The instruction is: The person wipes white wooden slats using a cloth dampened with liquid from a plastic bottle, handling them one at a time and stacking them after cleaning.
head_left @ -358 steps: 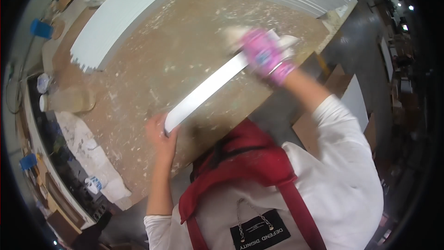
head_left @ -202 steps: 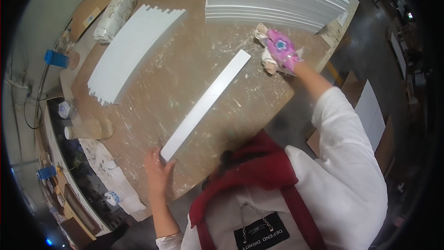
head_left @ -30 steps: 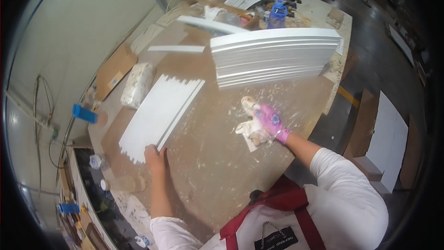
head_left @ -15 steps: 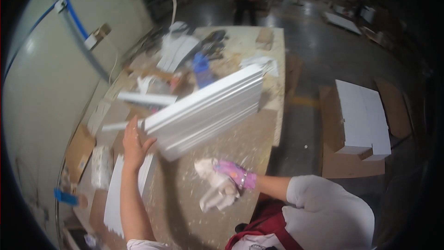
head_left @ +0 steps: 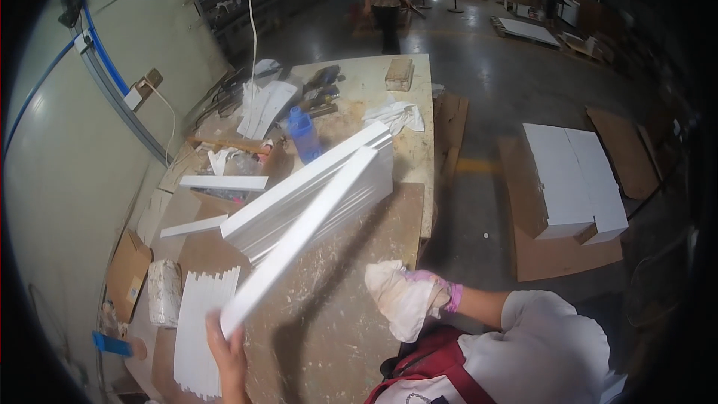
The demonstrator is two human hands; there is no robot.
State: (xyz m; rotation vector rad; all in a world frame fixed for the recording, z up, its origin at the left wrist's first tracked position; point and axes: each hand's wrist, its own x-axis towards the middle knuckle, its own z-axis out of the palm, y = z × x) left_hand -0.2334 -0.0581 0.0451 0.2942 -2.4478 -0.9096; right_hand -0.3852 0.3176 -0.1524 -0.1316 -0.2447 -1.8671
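Note:
My left hand [head_left: 230, 352] grips the near end of a long white strip [head_left: 299, 236], which slants up and away to the right. Behind that strip, a stack of white grooved boards [head_left: 380, 172] stands on edge on the worktable. My right hand [head_left: 443, 289], in a pink patterned glove, is closed around a crumpled white cloth [head_left: 400, 299] by the table's right edge. Part of its fingers are hidden by the cloth. Beside my left hand lies a row of narrow white strips [head_left: 200, 329].
On the worktable [head_left: 336, 329] are a blue bottle [head_left: 303, 135], another cloth [head_left: 396, 114], a block [head_left: 399, 75] and dark tools [head_left: 323, 86]. A white wrapped roll [head_left: 164, 293] sits at left. White boxes [head_left: 572, 179] rest on cardboard at right. A person [head_left: 384, 0] stands beyond the table.
My left hand has left the near end of the board stack, come closer, and now holds a single white strip. My right hand has moved rightward with the cloth.

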